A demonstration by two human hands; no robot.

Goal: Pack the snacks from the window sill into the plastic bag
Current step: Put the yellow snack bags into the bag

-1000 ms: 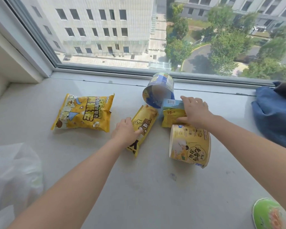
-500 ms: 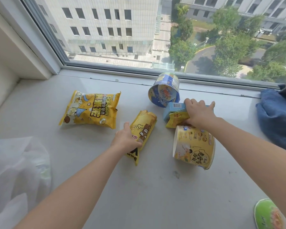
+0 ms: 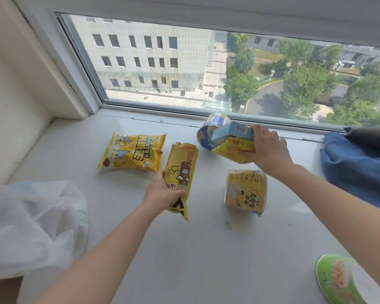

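Closest to you, a green noodle cup (image 3: 336, 279) pokes in at the bottom right corner, and the white plastic bag (image 3: 31, 227) sits crumpled at the left edge of the window sill (image 3: 184, 260), with no snacks visible in it. A bit further out, your left hand (image 3: 162, 194) has its fingers wrapped round the lower half of a long yellow snack packet (image 3: 181, 172), tilted up off the sill. Right of that, a yellow noodle cup (image 3: 246, 191) lies on its side. The yellow popcorn bag (image 3: 132, 152) lies flat just left of the packet. Further back, your right hand (image 3: 270, 148) is clamped on a blue box (image 3: 230, 132) and a yellow pouch (image 3: 235, 150) together, lifted. Behind them a blue noodle cup (image 3: 204, 132) lies on its side near the glass. Blue cloth (image 3: 358, 167) is bunched on the right.
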